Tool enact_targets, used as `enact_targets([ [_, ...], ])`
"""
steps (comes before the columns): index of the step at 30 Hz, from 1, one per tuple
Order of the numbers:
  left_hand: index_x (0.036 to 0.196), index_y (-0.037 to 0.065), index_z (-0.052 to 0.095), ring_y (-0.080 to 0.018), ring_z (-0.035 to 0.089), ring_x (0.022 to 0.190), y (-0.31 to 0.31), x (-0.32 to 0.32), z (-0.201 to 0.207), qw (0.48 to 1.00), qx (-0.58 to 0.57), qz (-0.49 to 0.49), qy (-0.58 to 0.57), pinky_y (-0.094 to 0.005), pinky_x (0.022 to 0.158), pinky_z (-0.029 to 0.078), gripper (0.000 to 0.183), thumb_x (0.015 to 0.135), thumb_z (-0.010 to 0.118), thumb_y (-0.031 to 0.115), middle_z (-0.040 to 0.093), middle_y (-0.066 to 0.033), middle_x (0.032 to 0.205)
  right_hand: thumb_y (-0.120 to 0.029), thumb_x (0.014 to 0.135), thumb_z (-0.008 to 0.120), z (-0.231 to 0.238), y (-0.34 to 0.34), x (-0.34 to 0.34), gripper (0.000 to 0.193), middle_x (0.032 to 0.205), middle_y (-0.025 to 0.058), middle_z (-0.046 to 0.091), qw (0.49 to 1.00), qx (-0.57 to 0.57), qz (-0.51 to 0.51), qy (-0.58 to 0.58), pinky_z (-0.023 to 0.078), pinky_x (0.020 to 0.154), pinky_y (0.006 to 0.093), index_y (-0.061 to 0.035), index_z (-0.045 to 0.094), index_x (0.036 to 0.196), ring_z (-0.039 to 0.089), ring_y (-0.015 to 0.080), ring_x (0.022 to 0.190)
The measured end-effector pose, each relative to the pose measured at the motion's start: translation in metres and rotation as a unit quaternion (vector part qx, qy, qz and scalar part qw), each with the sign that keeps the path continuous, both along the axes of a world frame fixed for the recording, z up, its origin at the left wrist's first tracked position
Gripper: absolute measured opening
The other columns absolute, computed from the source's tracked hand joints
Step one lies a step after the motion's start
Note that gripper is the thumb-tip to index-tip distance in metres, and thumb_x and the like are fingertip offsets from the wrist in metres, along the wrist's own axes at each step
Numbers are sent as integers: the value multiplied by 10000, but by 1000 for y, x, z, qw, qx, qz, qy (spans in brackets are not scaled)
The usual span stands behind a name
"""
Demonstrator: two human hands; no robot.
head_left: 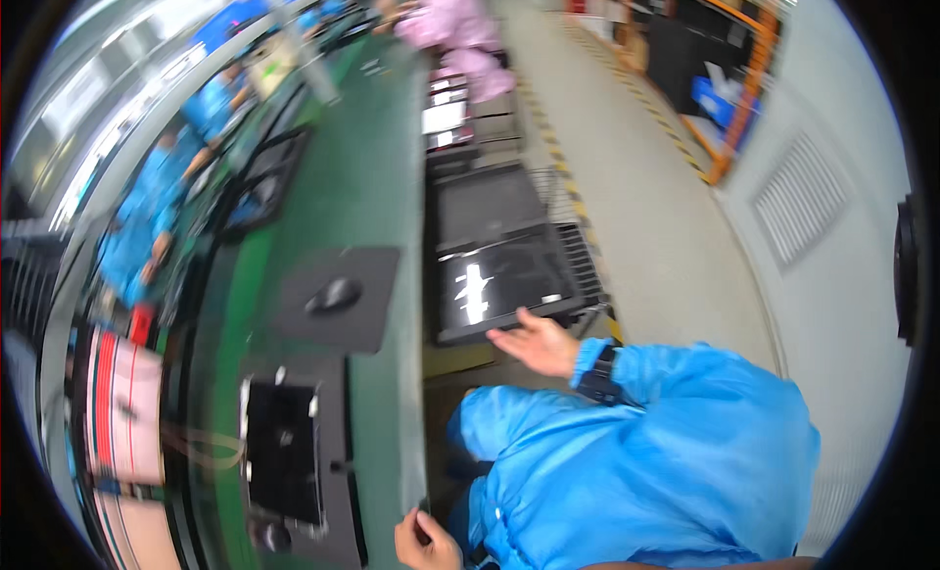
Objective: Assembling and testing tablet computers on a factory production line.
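Note:
My right hand (540, 347), below a blue sleeve and a black wristwatch (599, 374), is open with its fingers apart. It is at the near edge of a glossy black flat screen panel (504, 286), which lies in a black tray beside the green bench; whether the fingertips touch the panel I cannot tell. My left hand (428, 544) is at the bench's edge at the bottom, fingers curled around something dark that I cannot make out. On the bench to its left, a black screen panel (284, 452) with white tabs at its edges lies on a dark mat (341, 492).
A black mouse (335, 295) sits on a dark pad (372, 320) on the green bench (333, 178). At left stands a lit display (125, 408) with coloured stripes. Workers in blue (147, 208) and pink (455, 26) are farther off. A walkway (646, 237) and orange rack (749, 90) are at right.

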State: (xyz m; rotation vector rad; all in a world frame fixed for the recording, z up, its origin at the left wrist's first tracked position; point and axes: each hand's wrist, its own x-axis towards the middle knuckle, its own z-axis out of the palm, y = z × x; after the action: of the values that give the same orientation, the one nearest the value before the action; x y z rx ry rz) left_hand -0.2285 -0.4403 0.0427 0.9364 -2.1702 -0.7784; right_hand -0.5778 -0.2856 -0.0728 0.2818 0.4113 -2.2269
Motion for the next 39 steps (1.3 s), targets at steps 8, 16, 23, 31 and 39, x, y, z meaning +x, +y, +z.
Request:
enact_targets([
  [8,920,34,730,-179,540,550,-4,-6,-5,999,-4,21,50,-313,507,399,73,848,725,20,628,-67,695,-409,1069,500,169,-8,-40,512,1191,205,701,704,246,535,397,583,858,410,45,582,1292,727,305,992],
  [16,764,98,693,-199,554,481,-9,-13,7,988,-151,8,-38,-338,455,423,111,756,804,96,563,-23,582,-482,936,628,254,-270,-139,537,1025,207,735,115,316,189,923,551,847,492,-42,646,1242,701,403,964],
  [23,697,114,642,-222,568,503,-7,-20,8,988,-105,76,-79,-356,465,449,176,766,804,128,549,-24,584,-372,912,676,198,-489,-220,538,1349,198,581,50,471,158,866,489,1037,486,-49,579,1331,568,384,1261],
  [31,793,74,676,-294,606,552,2,-19,5,990,-40,129,-49,-399,499,464,115,795,783,116,629,-87,669,-321,881,721,142,-584,-225,463,1283,134,623,40,502,81,860,434,1033,514,-95,609,1269,582,326,1245],
  [39,705,95,648,-229,542,474,-14,-19,9,992,-63,107,-12,-357,445,420,149,762,776,46,533,-42,562,-178,862,693,209,-518,-333,386,1110,170,708,232,343,145,899,511,931,411,-30,676,1218,665,289,1052],
])
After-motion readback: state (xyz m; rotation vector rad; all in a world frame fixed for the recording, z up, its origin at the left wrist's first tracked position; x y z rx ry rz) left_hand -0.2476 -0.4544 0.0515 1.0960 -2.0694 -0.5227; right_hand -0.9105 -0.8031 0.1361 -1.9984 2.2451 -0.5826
